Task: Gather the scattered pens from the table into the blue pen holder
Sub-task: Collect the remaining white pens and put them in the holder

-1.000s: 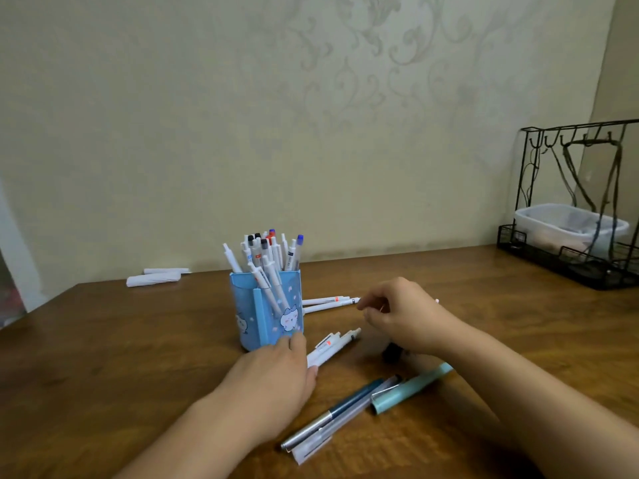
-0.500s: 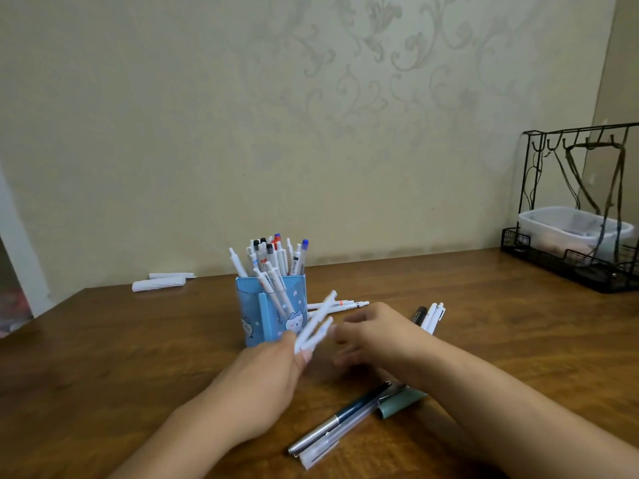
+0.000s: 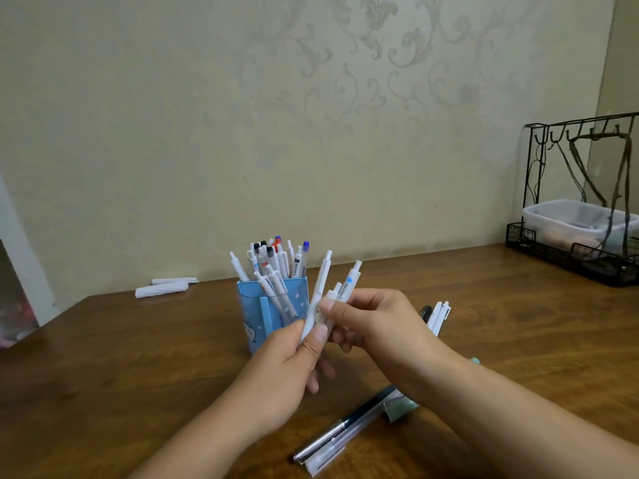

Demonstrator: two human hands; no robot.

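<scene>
Both hands, the left hand (image 3: pixel 290 368) and right hand (image 3: pixel 377 323), are gripping white pens (image 3: pixel 321 288) at the blue pen holder's (image 3: pixel 257 312) 3 o'clock above the tabletop (image 3: pixel 138 357).

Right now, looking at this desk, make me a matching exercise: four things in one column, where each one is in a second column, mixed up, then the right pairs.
Things
1. white pens
2. blue pen holder
3. wire rack
4. paper rolls

Places
A. far right of the table
B. by the wall, left of the holder
C. held in both hands
D. standing mid-table, full of pens

Pairs: 1-C, 2-D, 3-A, 4-B
</scene>
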